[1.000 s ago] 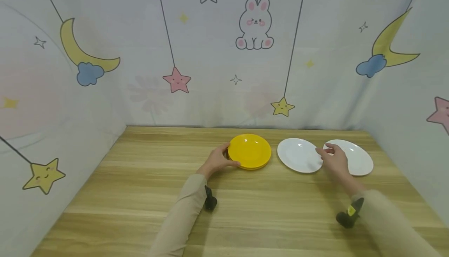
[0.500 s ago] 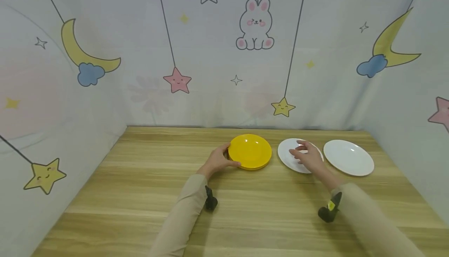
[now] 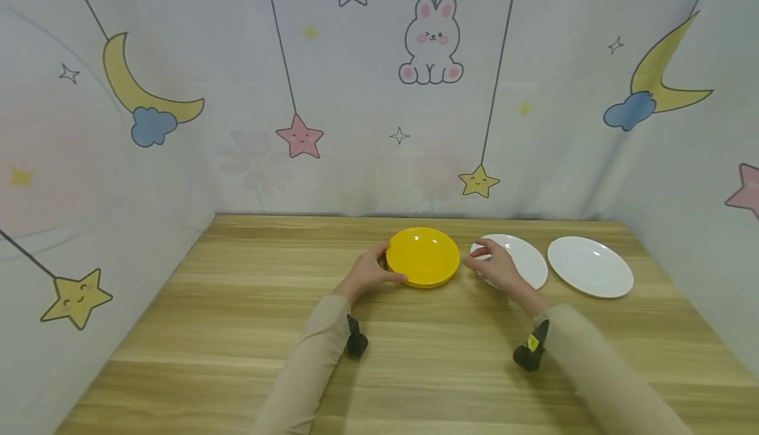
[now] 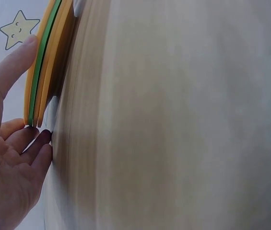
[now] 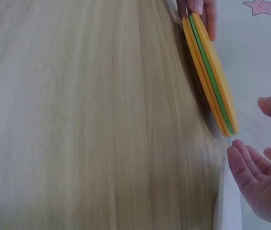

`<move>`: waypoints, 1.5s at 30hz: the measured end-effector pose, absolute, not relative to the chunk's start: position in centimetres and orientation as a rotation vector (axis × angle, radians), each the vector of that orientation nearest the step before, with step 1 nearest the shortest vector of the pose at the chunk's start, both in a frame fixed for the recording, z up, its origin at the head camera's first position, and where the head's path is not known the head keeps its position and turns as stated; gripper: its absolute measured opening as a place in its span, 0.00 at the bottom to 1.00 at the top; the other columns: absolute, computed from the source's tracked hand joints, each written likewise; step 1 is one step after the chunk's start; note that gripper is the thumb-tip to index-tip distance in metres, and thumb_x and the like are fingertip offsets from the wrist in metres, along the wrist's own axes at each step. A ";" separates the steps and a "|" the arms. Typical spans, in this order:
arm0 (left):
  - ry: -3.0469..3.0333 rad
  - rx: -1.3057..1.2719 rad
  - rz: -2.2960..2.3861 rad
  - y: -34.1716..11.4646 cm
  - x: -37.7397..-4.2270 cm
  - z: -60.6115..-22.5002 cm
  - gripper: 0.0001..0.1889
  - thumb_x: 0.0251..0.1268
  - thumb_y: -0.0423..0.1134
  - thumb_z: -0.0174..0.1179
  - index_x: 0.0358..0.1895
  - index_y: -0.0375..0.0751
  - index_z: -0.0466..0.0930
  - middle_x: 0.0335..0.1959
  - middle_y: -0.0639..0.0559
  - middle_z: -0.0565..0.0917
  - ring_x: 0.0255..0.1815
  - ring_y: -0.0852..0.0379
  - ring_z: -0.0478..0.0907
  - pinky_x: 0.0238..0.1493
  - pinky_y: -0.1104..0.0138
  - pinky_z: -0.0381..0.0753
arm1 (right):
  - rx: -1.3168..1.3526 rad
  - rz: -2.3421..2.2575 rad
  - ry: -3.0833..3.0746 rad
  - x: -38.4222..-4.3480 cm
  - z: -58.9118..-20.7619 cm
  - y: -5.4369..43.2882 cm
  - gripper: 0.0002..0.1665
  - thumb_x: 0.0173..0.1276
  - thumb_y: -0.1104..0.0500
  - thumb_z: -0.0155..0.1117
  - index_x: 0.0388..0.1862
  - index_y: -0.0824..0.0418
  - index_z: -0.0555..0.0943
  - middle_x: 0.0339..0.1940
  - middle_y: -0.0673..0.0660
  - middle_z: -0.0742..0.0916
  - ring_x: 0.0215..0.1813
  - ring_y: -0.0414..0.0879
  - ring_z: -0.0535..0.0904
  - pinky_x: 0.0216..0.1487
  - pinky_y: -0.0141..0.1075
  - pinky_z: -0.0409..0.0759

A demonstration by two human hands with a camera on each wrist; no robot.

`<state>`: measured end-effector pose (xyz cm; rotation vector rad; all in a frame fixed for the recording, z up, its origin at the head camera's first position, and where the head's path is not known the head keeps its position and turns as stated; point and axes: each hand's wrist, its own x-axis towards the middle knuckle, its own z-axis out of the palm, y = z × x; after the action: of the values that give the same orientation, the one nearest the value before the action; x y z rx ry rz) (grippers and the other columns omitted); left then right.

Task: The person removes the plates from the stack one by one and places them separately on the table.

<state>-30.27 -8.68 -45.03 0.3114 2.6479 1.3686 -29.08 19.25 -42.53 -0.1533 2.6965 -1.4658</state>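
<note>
My left hand (image 3: 369, 271) holds the left edge of a stack of yellow plates (image 3: 422, 256), thumb on the near rim and fingers on the far-left rim. In the left wrist view a green plate (image 4: 40, 67) shows between the yellow ones, and the thumb touches the top plate's edge. My right hand (image 3: 497, 267) hovers over the left part of a white plate (image 3: 528, 260), just right of the stack. Its thumb and fingers are spread with nothing between them. In the right wrist view a gap separates that hand (image 5: 265, 167) from the stack's edge (image 5: 217, 81).
A second white plate (image 3: 590, 267) lies at the far right of the wooden table (image 3: 415, 369). Behind the table and along both sides hangs a pale cloth (image 3: 367, 92) printed with stars, moons and a rabbit.
My right hand has moved left from between the two white plates, across the nearer one, to beside the yellow stack. The left hand and the plates have stayed put.
</note>
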 end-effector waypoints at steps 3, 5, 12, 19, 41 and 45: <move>2.652 0.312 1.360 -8.7 -30.3 -45.0 0.51 0.39 0.52 0.72 0.68 0.36 0.56 0.67 0.44 0.62 0.68 0.50 0.56 0.68 0.59 0.56 | -0.153 -1.444 2.695 -29.3 -42.8 18.8 0.40 0.61 0.56 0.62 0.65 0.72 0.58 0.50 0.69 0.77 0.42 0.54 0.79 0.33 0.35 0.81; 2.657 0.308 1.349 -8.7 -30.3 -45.1 0.51 0.39 0.52 0.72 0.68 0.36 0.56 0.67 0.44 0.62 0.68 0.50 0.56 0.68 0.59 0.56 | -0.134 -1.437 2.690 -29.5 -43.0 18.5 0.41 0.59 0.55 0.64 0.65 0.71 0.59 0.50 0.68 0.77 0.45 0.56 0.78 0.35 0.35 0.82; 2.666 0.295 1.323 -8.7 -30.1 -45.0 0.51 0.40 0.53 0.72 0.68 0.37 0.56 0.67 0.45 0.62 0.68 0.50 0.56 0.68 0.59 0.56 | -0.103 -1.412 2.689 -29.7 -43.0 17.4 0.39 0.57 0.57 0.66 0.63 0.72 0.62 0.49 0.67 0.77 0.39 0.50 0.78 0.34 0.33 0.82; 2.651 0.305 1.350 -8.6 -30.0 -44.5 0.50 0.41 0.51 0.72 0.68 0.35 0.56 0.67 0.43 0.61 0.69 0.50 0.55 0.68 0.59 0.56 | -0.111 -1.343 2.730 -29.7 -43.0 16.7 0.36 0.57 0.57 0.66 0.60 0.72 0.66 0.51 0.67 0.76 0.28 0.44 0.75 0.28 0.31 0.80; 2.650 0.298 1.350 -8.5 -30.0 -44.5 0.50 0.41 0.50 0.72 0.68 0.36 0.56 0.67 0.45 0.62 0.68 0.51 0.56 0.68 0.59 0.56 | -0.025 -1.333 2.819 -29.9 -43.7 15.2 0.33 0.55 0.58 0.67 0.57 0.72 0.71 0.46 0.66 0.78 0.46 0.55 0.71 0.47 0.42 0.73; 2.650 0.307 1.351 -8.5 -30.0 -44.6 0.50 0.41 0.50 0.72 0.68 0.36 0.56 0.67 0.44 0.62 0.68 0.50 0.56 0.68 0.59 0.57 | 0.022 -1.360 2.792 -29.9 -43.7 15.1 0.34 0.55 0.59 0.67 0.58 0.73 0.69 0.47 0.67 0.77 0.47 0.55 0.71 0.51 0.44 0.72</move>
<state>-30.02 -8.53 -44.57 0.3071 2.6497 1.3508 -29.90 15.12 -43.67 0.0224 2.7919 -1.3602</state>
